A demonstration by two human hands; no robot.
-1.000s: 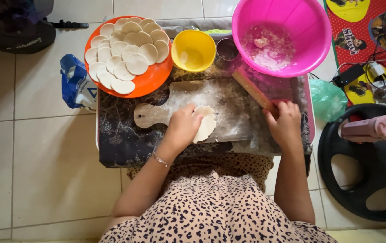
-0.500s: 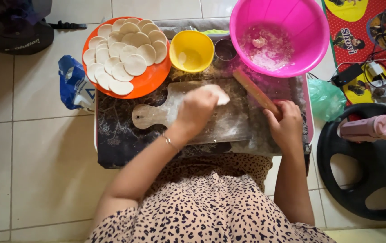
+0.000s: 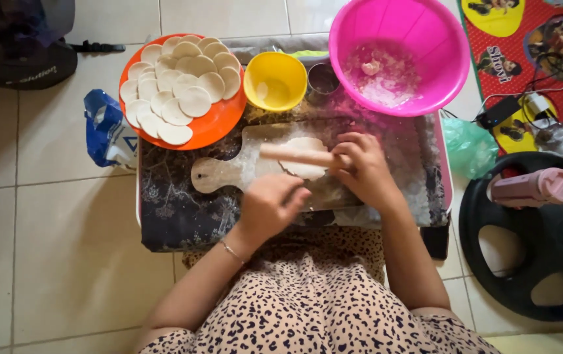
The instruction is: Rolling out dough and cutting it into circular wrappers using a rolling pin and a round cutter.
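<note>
**Hidden and cut off**

Dough round partly under rolling pin and right hand. Pin's right end covered by fingers. Pink basin cut by top edge. Tabletop near edge hidden behind left hand.

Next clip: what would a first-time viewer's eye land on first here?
Probably the big bright pink plastic bowl at top right, holding floury scraps, and the round orange plate at top left, stacked with flat white dough discs. Between them sits a small yellow bowl. At the centre, the right hand rests on a wooden rolling pin lying across a dough piece on the floured paddle-shaped wooden board; the left hand sits at the board's near edge.
</note>
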